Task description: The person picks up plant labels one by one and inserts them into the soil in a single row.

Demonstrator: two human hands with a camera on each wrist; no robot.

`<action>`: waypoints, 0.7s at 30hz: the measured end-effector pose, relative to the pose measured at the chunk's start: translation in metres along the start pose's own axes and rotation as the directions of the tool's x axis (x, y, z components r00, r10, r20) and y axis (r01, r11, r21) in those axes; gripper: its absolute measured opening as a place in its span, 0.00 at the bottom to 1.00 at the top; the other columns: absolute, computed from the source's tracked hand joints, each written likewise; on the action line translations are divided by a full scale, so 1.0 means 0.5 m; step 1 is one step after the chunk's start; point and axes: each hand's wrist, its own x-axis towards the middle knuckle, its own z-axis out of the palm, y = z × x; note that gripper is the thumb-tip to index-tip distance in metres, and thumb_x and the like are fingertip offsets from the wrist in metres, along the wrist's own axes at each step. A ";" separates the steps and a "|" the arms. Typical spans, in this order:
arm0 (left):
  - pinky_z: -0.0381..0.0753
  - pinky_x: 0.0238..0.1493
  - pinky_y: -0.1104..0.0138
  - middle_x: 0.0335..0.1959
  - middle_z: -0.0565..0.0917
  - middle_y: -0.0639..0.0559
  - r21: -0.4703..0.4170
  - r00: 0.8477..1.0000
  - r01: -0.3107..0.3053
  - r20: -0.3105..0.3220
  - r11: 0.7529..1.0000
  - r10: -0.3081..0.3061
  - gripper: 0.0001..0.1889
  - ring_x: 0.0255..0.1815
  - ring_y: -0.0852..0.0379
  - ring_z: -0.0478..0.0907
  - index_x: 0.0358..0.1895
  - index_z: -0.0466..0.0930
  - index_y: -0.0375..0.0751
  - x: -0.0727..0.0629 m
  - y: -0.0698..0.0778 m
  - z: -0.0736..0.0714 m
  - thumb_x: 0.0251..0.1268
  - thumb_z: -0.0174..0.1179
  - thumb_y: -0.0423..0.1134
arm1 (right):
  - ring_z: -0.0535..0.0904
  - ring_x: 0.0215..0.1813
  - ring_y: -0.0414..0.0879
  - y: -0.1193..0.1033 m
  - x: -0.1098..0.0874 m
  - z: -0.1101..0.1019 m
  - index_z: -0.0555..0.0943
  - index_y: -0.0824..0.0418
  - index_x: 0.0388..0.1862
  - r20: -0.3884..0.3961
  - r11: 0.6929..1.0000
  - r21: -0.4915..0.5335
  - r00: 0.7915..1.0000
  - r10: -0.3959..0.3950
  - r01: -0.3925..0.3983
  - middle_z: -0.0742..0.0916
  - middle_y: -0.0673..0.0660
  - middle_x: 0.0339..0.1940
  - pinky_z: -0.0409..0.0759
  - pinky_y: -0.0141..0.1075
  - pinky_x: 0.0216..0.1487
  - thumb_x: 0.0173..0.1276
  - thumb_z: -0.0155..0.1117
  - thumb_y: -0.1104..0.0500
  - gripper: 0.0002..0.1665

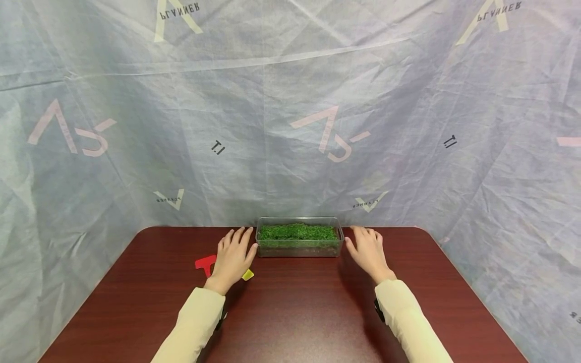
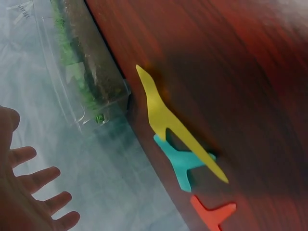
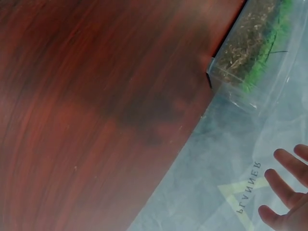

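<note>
Left hand (image 1: 233, 258), right hand (image 1: 367, 250) loose, flanking grass box (image 1: 299, 251); contact unclear. I read positioning; next calls for even two-sided contact.

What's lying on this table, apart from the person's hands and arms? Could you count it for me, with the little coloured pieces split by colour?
Yellow piece: 1
Teal piece: 1
Red piece: 1
Clear box with green grass-like filling: 1
Total in view: 4
</note>
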 end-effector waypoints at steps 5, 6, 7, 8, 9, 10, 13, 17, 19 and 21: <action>0.60 0.60 0.43 0.61 0.69 0.40 -0.013 1.000 0.006 0.004 1.000 -0.006 0.25 0.64 0.36 0.61 0.65 0.65 0.44 0.015 0.005 0.018 0.68 0.48 0.49 | 0.71 0.50 0.61 -0.001 0.011 0.015 0.74 0.64 0.52 0.017 1.000 -0.025 1.000 0.011 -0.010 0.82 0.63 0.48 0.61 0.57 0.56 0.66 0.56 0.53 0.20; 0.60 0.60 0.43 0.61 0.70 0.40 -0.019 1.000 0.008 -0.001 1.000 -0.008 0.24 0.63 0.36 0.62 0.64 0.65 0.44 0.018 0.006 0.021 0.68 0.48 0.49 | 0.71 0.50 0.61 0.000 0.013 0.017 0.74 0.64 0.52 0.022 1.000 -0.027 1.000 0.016 -0.015 0.82 0.63 0.48 0.61 0.57 0.56 0.66 0.56 0.53 0.20; 0.60 0.60 0.43 0.61 0.70 0.39 -0.026 1.000 0.012 -0.006 1.000 -0.013 0.24 0.63 0.36 0.62 0.64 0.66 0.43 0.021 0.007 0.023 0.68 0.48 0.48 | 0.71 0.50 0.61 0.000 0.014 0.020 0.74 0.63 0.52 0.027 0.999 -0.029 0.999 0.022 -0.022 0.82 0.63 0.48 0.61 0.57 0.56 0.66 0.56 0.53 0.20; 0.60 0.60 0.43 0.60 0.70 0.39 -0.034 1.000 0.016 -0.009 0.999 -0.016 0.24 0.63 0.36 0.62 0.64 0.66 0.43 0.023 0.008 0.025 0.68 0.47 0.48 | 0.71 0.50 0.61 0.000 0.016 0.022 0.74 0.64 0.52 0.031 0.999 -0.027 0.999 0.029 -0.028 0.82 0.63 0.47 0.61 0.57 0.56 0.66 0.56 0.53 0.20; 0.61 0.59 0.43 0.59 0.70 0.39 -0.032 1.000 0.015 -0.016 0.999 -0.016 0.23 0.62 0.36 0.63 0.63 0.66 0.42 0.026 0.008 0.027 0.69 0.47 0.48 | 0.71 0.51 0.61 0.000 0.018 0.024 0.75 0.64 0.51 0.034 0.999 -0.026 0.999 0.036 -0.035 0.82 0.63 0.47 0.61 0.57 0.56 0.66 0.56 0.53 0.20; 0.61 0.59 0.43 0.59 0.71 0.39 -0.034 1.000 0.019 -0.018 0.999 -0.020 0.23 0.62 0.36 0.63 0.63 0.66 0.42 0.028 0.010 0.027 0.69 0.46 0.48 | 0.71 0.51 0.61 -0.001 0.019 0.026 0.75 0.64 0.51 0.038 0.999 -0.027 0.998 0.043 -0.042 0.82 0.63 0.47 0.61 0.57 0.56 0.66 0.55 0.53 0.20; 0.60 0.60 0.44 0.59 0.71 0.39 -0.045 0.999 0.041 0.000 0.998 -0.042 0.23 0.61 0.36 0.63 0.63 0.66 0.41 0.037 0.013 0.031 0.69 0.46 0.47 | 0.72 0.50 0.62 -0.002 0.025 0.031 0.75 0.65 0.50 0.052 0.998 -0.036 0.997 0.061 -0.059 0.82 0.63 0.46 0.62 0.57 0.55 0.67 0.54 0.52 0.20; 0.59 0.62 0.44 0.60 0.70 0.40 -0.055 0.994 0.087 0.066 0.995 -0.083 0.23 0.63 0.37 0.62 0.64 0.65 0.42 0.049 0.017 0.037 0.69 0.47 0.47 | 0.72 0.50 0.62 -0.004 0.032 0.038 0.74 0.65 0.50 0.089 0.995 -0.058 0.992 0.085 -0.080 0.82 0.64 0.47 0.63 0.58 0.52 0.68 0.52 0.51 0.20; 0.59 0.62 0.44 0.61 0.70 0.41 -0.046 0.990 0.105 0.101 0.993 -0.100 0.24 0.64 0.38 0.61 0.65 0.64 0.42 0.053 0.018 0.042 0.69 0.46 0.47 | 0.72 0.50 0.62 -0.005 0.035 0.042 0.74 0.65 0.50 0.110 0.994 -0.069 0.989 0.098 -0.090 0.82 0.64 0.47 0.64 0.58 0.52 0.69 0.52 0.51 0.20; 0.59 0.62 0.45 0.61 0.69 0.41 -0.036 0.986 0.117 0.124 0.992 -0.112 0.24 0.64 0.38 0.61 0.65 0.63 0.43 0.057 0.019 0.046 0.70 0.46 0.47 | 0.73 0.49 0.62 -0.005 0.037 0.046 0.74 0.65 0.50 0.122 0.992 -0.075 0.987 0.108 -0.100 0.82 0.65 0.48 0.64 0.58 0.51 0.69 0.52 0.50 0.21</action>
